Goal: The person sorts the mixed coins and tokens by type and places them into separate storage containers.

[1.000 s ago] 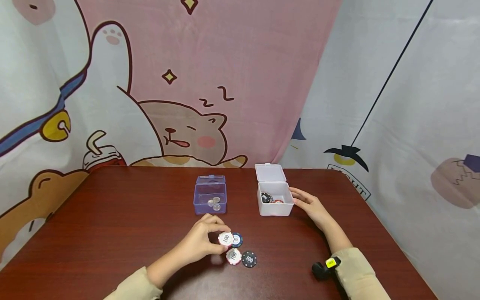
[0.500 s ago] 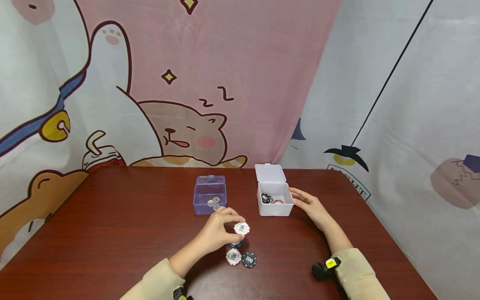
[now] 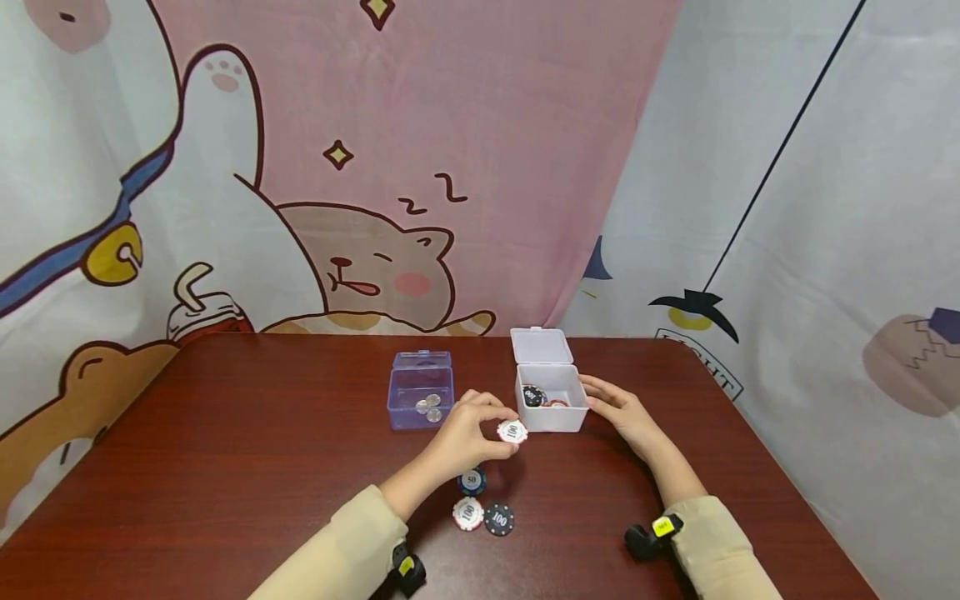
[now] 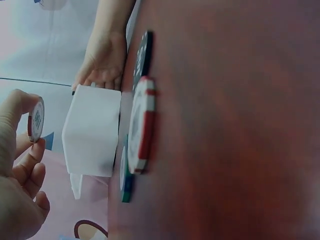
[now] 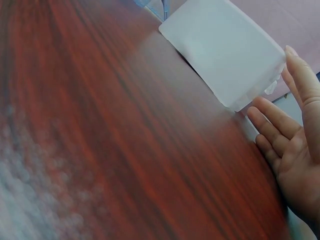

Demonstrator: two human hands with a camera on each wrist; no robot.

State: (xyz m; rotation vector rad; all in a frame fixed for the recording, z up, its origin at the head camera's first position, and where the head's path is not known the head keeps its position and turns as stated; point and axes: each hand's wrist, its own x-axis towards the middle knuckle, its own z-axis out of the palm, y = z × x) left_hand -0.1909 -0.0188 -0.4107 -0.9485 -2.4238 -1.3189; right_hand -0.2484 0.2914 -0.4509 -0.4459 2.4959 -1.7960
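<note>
Between thumb and fingers, my left hand (image 3: 468, 433) pinches a white poker chip (image 3: 512, 432) marked 100, raised above the table just in front of the white box (image 3: 550, 419). That box stands with its lid up and holds a black chip (image 3: 532, 396) and a red-edged chip (image 3: 557, 403). At its right side, my right hand (image 3: 621, 412) rests its fingers against the wall; the right wrist view shows the thumb by the box (image 5: 225, 50) corner. Below my left hand lie a blue chip (image 3: 472, 481), a white chip (image 3: 468, 513) and a black chip (image 3: 498, 519).
A clear blue-purple box (image 3: 401, 400), lid raised, stands left of the white one with several silver coins (image 3: 428, 406) inside. The dark red wooden table (image 3: 225, 467) reaches back to a printed cartoon curtain (image 3: 480, 167).
My left hand has carried the white chip up and to the right, from beside the blue chip to the front of the white box. My right hand stays in place.
</note>
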